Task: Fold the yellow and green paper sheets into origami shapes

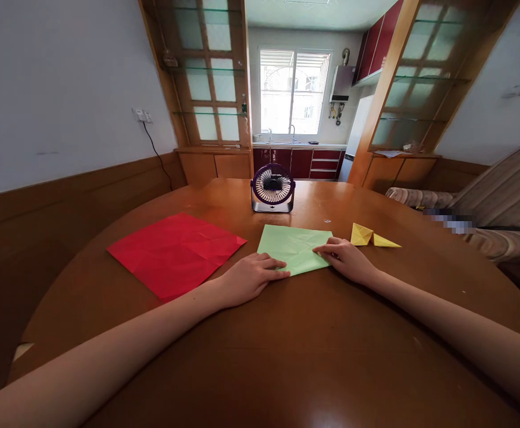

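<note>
A light green sheet of paper (289,242) with crease lines lies on the wooden table, its near edge toward me. My left hand (253,276) rests on its near left corner, fingers stretched out flat and pointing right. On the right side of the sheet lies my right hand (345,257), its fingers bent and pressed together at the paper; whether they pinch an edge I cannot make out. To the left is a larger red sheet of paper (175,252), creased and spread flat. A folded yellow paper piece (367,235) sits just beyond my right hand.
A small dark desk fan (272,187) stands on the brown table (260,368) behind the green sheet. A striped sofa (505,202) is beyond the table's right side. Wooden cabinets (215,163) and a window (294,92) are in the background.
</note>
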A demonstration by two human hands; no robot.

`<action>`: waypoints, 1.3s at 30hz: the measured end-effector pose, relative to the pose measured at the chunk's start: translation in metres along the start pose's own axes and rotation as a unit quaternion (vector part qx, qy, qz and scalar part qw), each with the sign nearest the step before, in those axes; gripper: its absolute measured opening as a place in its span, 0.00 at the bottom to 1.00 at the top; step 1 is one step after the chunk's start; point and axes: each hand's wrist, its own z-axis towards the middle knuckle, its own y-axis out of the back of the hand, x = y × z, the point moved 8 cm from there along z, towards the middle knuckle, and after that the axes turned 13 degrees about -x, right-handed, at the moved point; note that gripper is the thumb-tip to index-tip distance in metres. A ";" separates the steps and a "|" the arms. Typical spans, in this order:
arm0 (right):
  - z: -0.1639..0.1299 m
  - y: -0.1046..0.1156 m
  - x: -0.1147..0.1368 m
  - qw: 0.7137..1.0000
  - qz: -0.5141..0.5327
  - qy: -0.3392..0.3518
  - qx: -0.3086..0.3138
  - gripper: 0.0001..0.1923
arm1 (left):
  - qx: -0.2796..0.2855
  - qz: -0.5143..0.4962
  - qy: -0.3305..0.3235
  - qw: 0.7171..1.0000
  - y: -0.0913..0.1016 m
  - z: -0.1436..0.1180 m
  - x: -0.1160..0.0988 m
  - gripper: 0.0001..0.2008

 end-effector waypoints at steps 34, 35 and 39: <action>0.001 -0.004 -0.002 0.999 -0.044 0.010 0.006 0.18 | 0.090 -0.039 0.002 0.995 -0.014 0.029 -0.016 0.23; 0.001 -0.005 -0.004 0.999 -0.050 0.006 0.011 0.19 | 0.098 -0.050 0.014 0.994 -0.014 0.029 -0.014 0.23; 0.001 -0.009 -0.006 0.997 -0.070 0.002 0.032 0.19 | 0.113 -0.076 0.041 0.990 -0.015 0.029 -0.010 0.23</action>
